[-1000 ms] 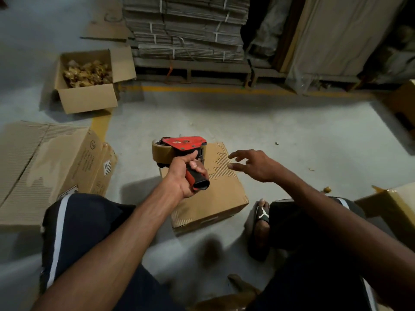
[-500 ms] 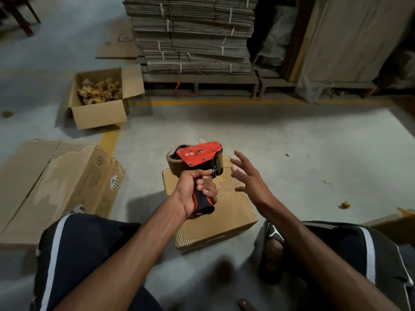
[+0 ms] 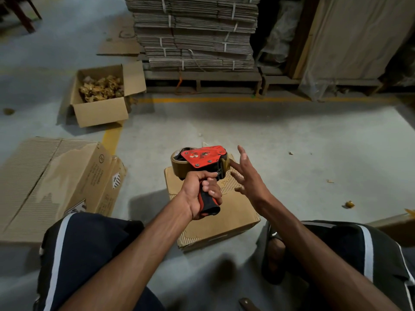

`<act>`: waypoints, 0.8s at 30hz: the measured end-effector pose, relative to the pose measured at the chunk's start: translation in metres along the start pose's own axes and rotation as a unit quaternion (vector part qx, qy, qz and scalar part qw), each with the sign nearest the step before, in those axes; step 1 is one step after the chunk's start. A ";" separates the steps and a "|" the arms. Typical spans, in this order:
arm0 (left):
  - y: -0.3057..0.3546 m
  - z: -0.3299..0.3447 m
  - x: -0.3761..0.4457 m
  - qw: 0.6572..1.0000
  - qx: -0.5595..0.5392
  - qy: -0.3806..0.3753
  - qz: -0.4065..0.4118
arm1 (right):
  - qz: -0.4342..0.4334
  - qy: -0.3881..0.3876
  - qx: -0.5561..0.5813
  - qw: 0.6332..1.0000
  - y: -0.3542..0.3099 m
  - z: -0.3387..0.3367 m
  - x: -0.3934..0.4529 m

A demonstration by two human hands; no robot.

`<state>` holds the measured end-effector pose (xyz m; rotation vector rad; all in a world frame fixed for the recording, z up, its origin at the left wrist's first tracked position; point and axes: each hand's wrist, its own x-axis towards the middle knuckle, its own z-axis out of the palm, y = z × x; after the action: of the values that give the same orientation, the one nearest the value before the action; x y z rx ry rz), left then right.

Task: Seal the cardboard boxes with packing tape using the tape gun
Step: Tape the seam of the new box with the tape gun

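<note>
Tape gun held above the closed box on the floor, between the knees. Left hand wrapped tight round the handle; right hand spread, fingers at the tape end, gripping nothing. Gun looks light and rigid, handle is the grip point; blade edge probably sharp. Box is stiff cardboard with a torn top skin. Open floor ahead and to the right; flattened carton close on the left.
</note>
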<state>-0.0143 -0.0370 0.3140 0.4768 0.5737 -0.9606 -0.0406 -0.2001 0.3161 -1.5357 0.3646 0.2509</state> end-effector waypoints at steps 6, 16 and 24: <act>0.006 -0.005 -0.004 1.000 -0.010 0.013 0.006 | 0.002 0.045 -0.002 0.999 0.001 -0.003 -0.002; 0.014 -0.009 -0.011 0.999 -0.025 0.023 0.027 | 0.007 0.078 0.014 0.997 0.002 -0.006 0.001; 0.017 -0.007 -0.018 0.999 -0.005 0.008 0.031 | -0.062 0.163 0.013 0.985 0.005 -0.005 0.002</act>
<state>-0.0098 -0.0131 0.3222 0.4910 0.5757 -0.8952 -0.0405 -0.2049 0.3109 -1.5685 0.5251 -0.1063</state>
